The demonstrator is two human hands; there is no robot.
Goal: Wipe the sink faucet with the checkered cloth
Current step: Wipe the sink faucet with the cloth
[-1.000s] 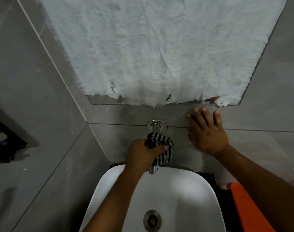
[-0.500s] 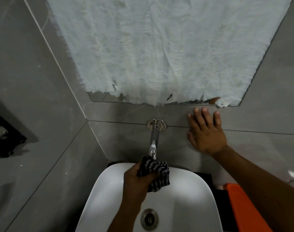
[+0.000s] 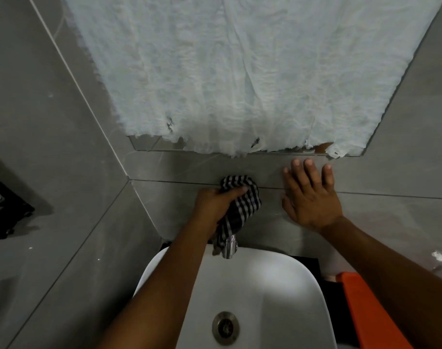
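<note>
View from the head camera, looking down at a wall-mounted faucet (image 3: 229, 249) above a white sink (image 3: 277, 293). The left hand (image 3: 216, 206), at the centre of the frame, is closed around the checkered cloth (image 3: 240, 205), which is bunched over the faucet where it meets the wall; the thumb lies across the top of the cloth. The cloth covers most of the spout, and only the metal tip shows below it, over the back rim of the sink. The right hand (image 3: 311, 197), right of centre, is open and empty, its palm and spread fingers flat against the grey wall tile (image 3: 391, 217) just beside the cloth. The drain (image 3: 225, 328) sits at the bottom centre of the sink. White crumpled paper (image 3: 227, 71) covers the mirror (image 3: 149, 144) across the top of the frame. An orange object (image 3: 371, 316) lies at lower right.
</note>
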